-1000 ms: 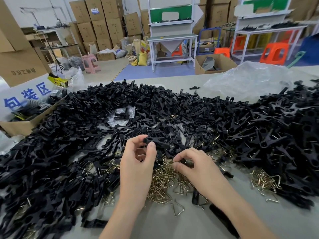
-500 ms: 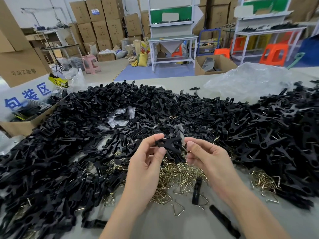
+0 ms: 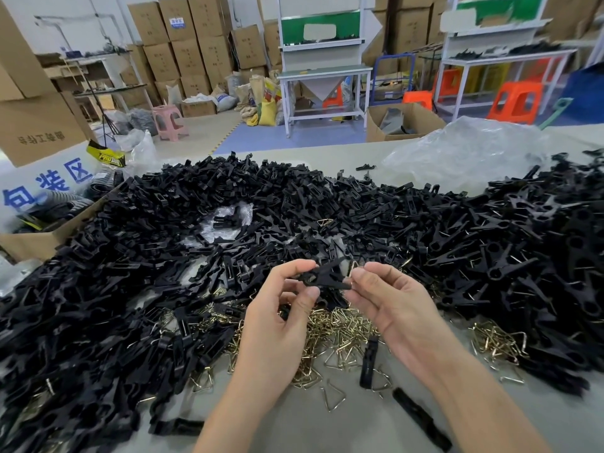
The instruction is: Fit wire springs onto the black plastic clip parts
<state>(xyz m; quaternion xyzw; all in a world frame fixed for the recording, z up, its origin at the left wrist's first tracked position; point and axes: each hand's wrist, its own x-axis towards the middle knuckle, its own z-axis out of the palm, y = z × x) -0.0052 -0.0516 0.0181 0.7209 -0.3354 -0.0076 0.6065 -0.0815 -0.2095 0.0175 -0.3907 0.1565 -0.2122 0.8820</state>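
Grey table [image 3: 294,429] | left hand [image 3: 277,325] + right hand [image 3: 402,308] pinch 1 black clip [image 3: 323,277]

One black clip [image 3: 327,277], halves crossed in an X, roughly level, raised at centre, pinched between left hand [image 3: 281,322] and right hand [image 3: 398,308]. Loose clip parts [image 3: 294,204] heaped across the tabletop [image 3: 294,426] from left to right. Brass-coloured triangular wire springs [image 3: 340,328] piled near centre.

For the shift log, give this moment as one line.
stage: spring fitting | left hand: pinches black clip | right hand: pinches clip's other end | wire springs: heaped below hands
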